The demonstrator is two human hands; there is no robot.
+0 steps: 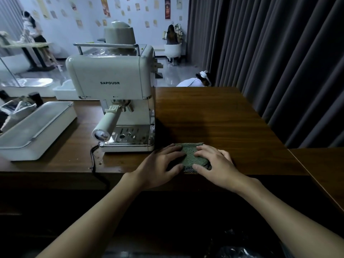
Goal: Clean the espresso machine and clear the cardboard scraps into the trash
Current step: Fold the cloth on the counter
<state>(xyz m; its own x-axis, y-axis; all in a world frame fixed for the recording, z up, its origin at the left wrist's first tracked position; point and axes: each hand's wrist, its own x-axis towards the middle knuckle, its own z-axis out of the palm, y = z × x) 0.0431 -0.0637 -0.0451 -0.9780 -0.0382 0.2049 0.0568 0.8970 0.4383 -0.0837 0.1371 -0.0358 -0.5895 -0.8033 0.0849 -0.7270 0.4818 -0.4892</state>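
Green and bumpy, the folded cloth lies at the near edge of the brown wooden table, just right of the smooth cream espresso machine. The left hand and the right hand both press down on it with fingers spread and nearly flat, gripping nothing. Dark grey curtains hang on the far right.

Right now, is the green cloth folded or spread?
Folded: the green cloth is a small pad, a second layer showing at its near edge.
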